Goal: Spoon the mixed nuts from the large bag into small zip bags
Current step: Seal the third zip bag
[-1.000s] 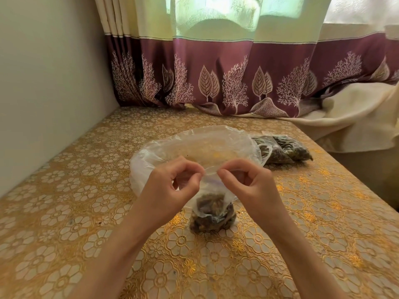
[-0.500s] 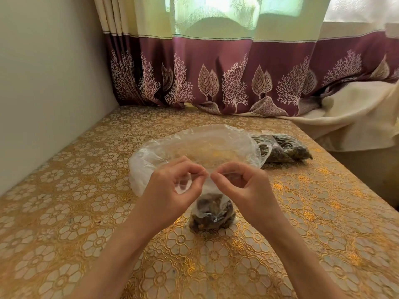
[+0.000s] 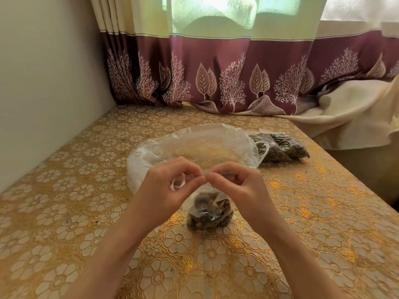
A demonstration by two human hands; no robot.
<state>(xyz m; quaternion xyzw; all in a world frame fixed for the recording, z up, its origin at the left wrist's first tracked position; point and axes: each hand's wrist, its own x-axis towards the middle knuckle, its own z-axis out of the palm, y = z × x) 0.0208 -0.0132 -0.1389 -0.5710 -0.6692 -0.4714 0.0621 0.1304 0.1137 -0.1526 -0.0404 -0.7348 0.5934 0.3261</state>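
gold flower-pattern cloth covers the bench (image 3: pixel 64 223), with a maroon curtain (image 3: pixel 216 67) hanging at the back and a plain wall on the left. left hand (image 3: pixel 166 190) and right hand (image 3: pixel 239 186) are both up in the middle, fingertips meeting, each pinching the top edge of a small zip bag (image 3: pixel 210 212). that bag hangs down between the hands with its bottom resting on the bench, nuts packed in the lower part. right behind the hands sits the large bag (image 3: pixel 194 145), clear and puffed open. two filled bags (image 3: pixel 278 146) lie flat further back on the right, just beside the large bag.
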